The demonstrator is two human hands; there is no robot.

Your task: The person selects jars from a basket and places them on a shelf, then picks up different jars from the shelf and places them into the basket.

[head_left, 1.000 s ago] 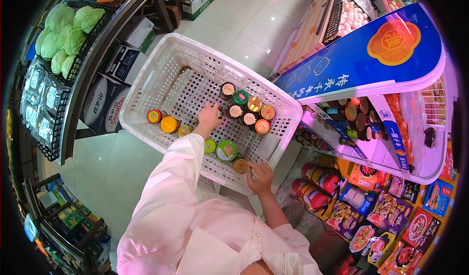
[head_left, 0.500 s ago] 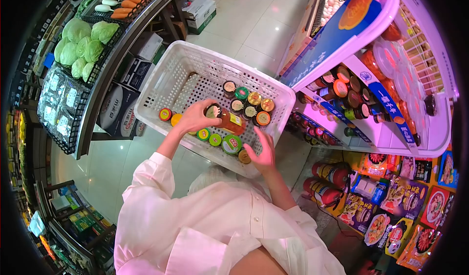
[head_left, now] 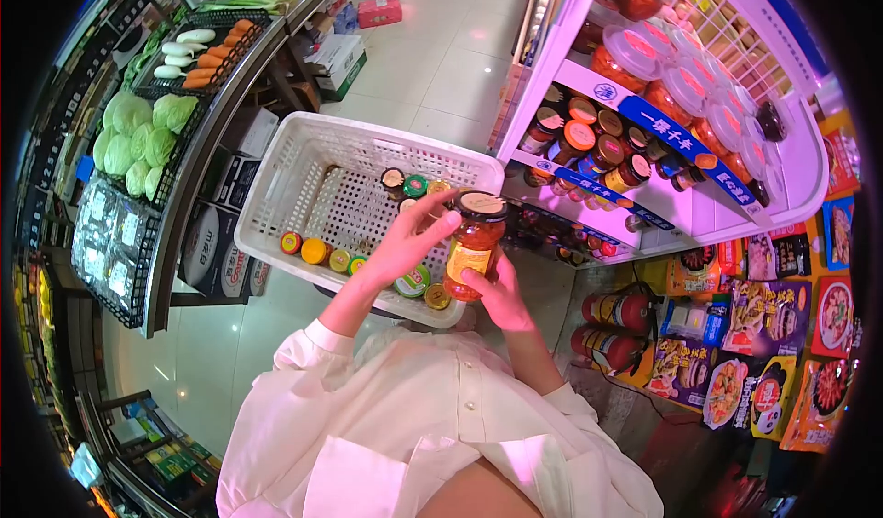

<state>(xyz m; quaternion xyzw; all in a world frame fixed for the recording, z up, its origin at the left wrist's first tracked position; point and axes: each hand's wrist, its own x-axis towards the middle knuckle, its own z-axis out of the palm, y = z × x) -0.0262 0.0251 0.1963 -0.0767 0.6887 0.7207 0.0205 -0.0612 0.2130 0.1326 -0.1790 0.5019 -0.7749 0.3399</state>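
Note:
A glass jar of reddish sauce (head_left: 471, 242) with a black-rimmed lid and a yellow label stands nearly upright in front of me, above the crate's right end. My right hand (head_left: 504, 295) wraps round its lower part, thumb across the label. At the lid's left edge are the thumb and fingertips of my left hand (head_left: 407, 244), closed against the jar; part of these fingers is hidden. Below lies a white perforated plastic crate (head_left: 267, 207). Inside it, several lidded jars line the near side, including a green-lidded jar (head_left: 412, 282), and others stand near the far right corner.
Right of the crate stands a pink-lit shelf rack (head_left: 676, 228) filled with jars. Below it are fire extinguishers (head_left: 616, 311) and packaged food (head_left: 727, 389). A produce stand with cabbages (head_left: 138, 141) and carrots (head_left: 216, 55) runs along the left. A carton (head_left: 338, 63) sits on the floor beyond.
The jar has risen from over the crate toward me and to the right, turning more upright. My right hand, earlier open beside it, has taken hold. The view has shifted rightward.

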